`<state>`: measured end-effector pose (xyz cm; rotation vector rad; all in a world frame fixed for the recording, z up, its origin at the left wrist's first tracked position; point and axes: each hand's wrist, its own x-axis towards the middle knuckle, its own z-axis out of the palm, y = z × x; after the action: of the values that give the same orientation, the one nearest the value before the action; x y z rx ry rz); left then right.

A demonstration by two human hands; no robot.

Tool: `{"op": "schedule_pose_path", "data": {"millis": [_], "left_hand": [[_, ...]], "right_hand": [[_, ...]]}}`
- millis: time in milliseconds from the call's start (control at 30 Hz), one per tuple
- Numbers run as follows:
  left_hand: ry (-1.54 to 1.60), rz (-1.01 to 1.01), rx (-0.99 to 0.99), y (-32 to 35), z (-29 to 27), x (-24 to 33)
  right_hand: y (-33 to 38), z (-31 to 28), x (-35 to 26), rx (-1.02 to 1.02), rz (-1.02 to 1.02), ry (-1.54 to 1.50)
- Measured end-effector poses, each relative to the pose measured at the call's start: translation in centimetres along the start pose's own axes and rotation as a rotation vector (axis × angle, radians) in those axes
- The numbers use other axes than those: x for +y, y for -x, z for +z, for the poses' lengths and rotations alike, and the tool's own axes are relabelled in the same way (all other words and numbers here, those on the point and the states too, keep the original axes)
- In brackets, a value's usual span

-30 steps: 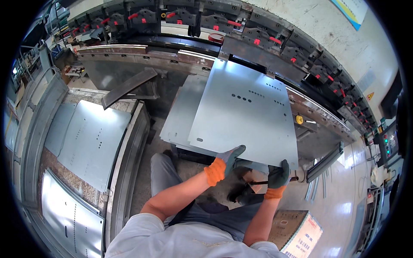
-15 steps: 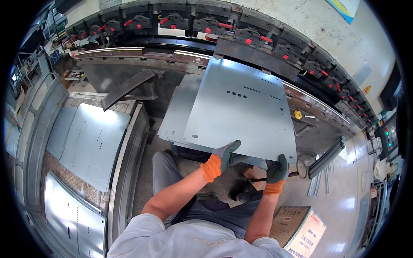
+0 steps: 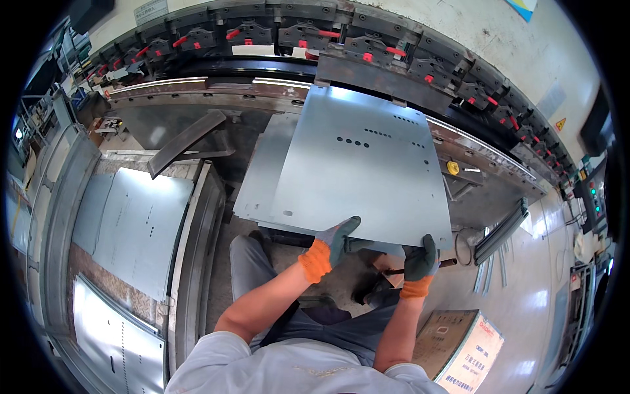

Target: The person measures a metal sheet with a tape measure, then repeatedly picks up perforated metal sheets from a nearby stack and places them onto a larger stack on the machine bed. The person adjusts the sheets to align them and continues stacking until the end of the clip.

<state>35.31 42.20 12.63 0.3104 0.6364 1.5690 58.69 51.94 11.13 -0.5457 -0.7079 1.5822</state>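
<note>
A large grey sheet-metal panel (image 3: 357,177) with rows of punched holes spans from my hands to the press brake (image 3: 387,79). Its far edge lies at the machine's bending slot, beneath the dark upper tool. My left hand (image 3: 338,240), in a grey glove with an orange cuff, grips the near edge left of the middle, thumb on top. At the near right corner my right hand (image 3: 420,261), gloved alike, closes on the edge with its thumb up. The fingers of both hands are partly hidden under the panel. More flat panels (image 3: 259,174) lie in a stack beneath it, showing at its left.
Left of me, a metal-sided cart (image 3: 190,249) bears perforated panels (image 3: 141,223). A sloping support arm (image 3: 187,141) juts from the machine. A yellow tape measure (image 3: 453,168) sits at the right on the machine front. A cardboard box (image 3: 453,341) stands on the floor at lower right.
The view has shifted slightly, so the scene sits a little further left and lower at the left side. Both hands keep their hold on the panel, which stays at the machine.
</note>
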Motion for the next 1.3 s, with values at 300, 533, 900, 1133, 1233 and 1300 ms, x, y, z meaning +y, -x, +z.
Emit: {"op": "schedule_pose_path", "data": {"millis": [300,533,900,1133,1233,1300], "left_hand": [[0.025,0.007,-0.019,0.0,-0.1,0.1],[-0.009,-0.016,-0.015,-0.1,0.0,-0.1],[-0.098,0.056,-0.021,0.6,2.7,2.3],[-0.27,0.418,-0.439,-1.7,13.5,13.2],[-0.219,0.473,-0.38,-4.8,17.7,20.1],[-0.152,0.454,-0.374,-5.8,18.2,23.4]], "right_hand": [[-0.4,-0.6,0.3,-0.031,-0.018,-0.001],[-1.2,-2.7,1.0,-0.072,-0.125,0.143],[-0.6,0.6,-1.6,-0.198,0.022,0.01],[2.1,3.3,-2.4,-0.389,0.059,0.201],[2.9,3.3,-2.5,-0.363,0.077,0.278],[3.2,2.7,-2.5,-0.321,0.078,0.316]]}}
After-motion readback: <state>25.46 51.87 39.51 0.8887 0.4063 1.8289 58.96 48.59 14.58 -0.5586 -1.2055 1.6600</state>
